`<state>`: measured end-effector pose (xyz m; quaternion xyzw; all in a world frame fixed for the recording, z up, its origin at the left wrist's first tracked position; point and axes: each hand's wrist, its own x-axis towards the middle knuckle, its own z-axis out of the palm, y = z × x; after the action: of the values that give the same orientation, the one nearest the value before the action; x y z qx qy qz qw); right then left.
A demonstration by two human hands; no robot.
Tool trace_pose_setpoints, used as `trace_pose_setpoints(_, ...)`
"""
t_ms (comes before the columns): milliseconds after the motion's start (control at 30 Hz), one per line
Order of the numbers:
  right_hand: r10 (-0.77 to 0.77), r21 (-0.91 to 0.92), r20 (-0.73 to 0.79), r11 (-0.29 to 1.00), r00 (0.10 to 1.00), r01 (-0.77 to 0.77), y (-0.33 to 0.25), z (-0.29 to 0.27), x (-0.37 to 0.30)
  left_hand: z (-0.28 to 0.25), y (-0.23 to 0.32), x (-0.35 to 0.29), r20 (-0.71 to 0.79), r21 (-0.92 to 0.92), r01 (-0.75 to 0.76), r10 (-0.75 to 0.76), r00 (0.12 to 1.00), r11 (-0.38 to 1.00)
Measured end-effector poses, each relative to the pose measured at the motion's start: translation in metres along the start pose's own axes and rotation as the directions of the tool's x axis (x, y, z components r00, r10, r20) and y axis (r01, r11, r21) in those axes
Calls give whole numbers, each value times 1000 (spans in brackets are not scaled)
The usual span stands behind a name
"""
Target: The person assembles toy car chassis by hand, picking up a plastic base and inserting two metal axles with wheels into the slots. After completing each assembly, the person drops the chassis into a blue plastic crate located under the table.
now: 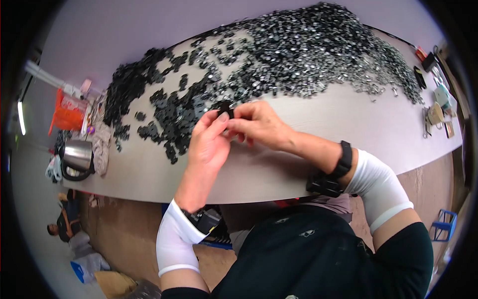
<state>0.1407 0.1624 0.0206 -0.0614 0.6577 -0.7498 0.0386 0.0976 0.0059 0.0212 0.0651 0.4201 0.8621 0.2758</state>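
Between the fingertips of my left hand (208, 140) is a small flat black piece (225, 107), its exact kind too small to tell. My right hand (264, 122) is closed against it, thumb and fingers pinched together; whatever they grip is hidden. Both hands meet above the table. Just beyond them lies a loose spread of similar black flat pieces (172, 112). A large heap of small shiny metal parts (308, 55), mixed silver and dark, covers the far middle and right.
The pale table (328, 119) runs under everything. At its left end stand a steel kettle (78, 154), a crumpled cloth (102, 144) and an orange container (69, 112). Cups (435, 114) sit at the right end. A blue stool (443, 224) and a seated person (67, 217) are beyond the table.
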Motion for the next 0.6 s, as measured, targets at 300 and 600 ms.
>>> trace_pose_setpoints(300, 135, -636, 301, 766, 944, 94, -17, -4, -10, -10, 29, -28, 24, 647, 271, -374, 927, 713)
trace_pose_setpoints(600, -362, -980, -2, 186, 932, 70, -22, -82, 4, -20, 22, -9, -42, 358, 112, -103, 994, 927)
